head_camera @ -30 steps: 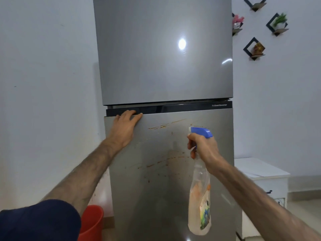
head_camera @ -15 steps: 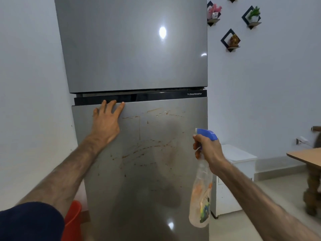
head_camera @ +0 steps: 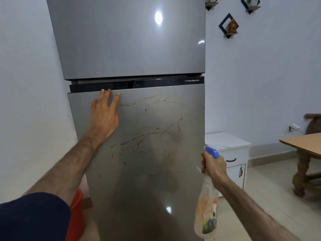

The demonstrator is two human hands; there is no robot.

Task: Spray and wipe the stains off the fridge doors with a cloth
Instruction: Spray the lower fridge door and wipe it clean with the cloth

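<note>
Since half a second ago the spray bottle (head_camera: 206,204) has dropped lower and slid right, so it now hangs off the right edge of the lower fridge door (head_camera: 156,188) at about 4 o'clock, and the left hand (head_camera: 104,117) has barely budged. Biggest thing first: the upper fridge door (head_camera: 126,40) fills 12 o'clock, shiny grey with a bright light reflection on it, and it looks clean from here. Below the black strip, the lower door takes up the middle and 6 o'clock, and it's covered in thin orange-brown stains (head_camera: 147,134), streaks and drips running from just under the top edge down past the centre. At 3 o'clock there's a wooden table (head_camera: 302,145) poking in, with a white cabinet (head_camera: 229,150) between it and the fridge. At 7 o'clock a red bucket (head_camera: 76,214) peeks out beside the fridge's left edge, behind a dark blue sleeve (head_camera: 33,218). Left hand is flat against the lower door at roughly 10 o'clock, fingers straight and spread, tips touching the top edge. The right hand (head_camera: 214,166) is wrapped around the neck of the bottle under its blue trigger head, nozzle pointing toward the door. No cloth in sight.
</note>
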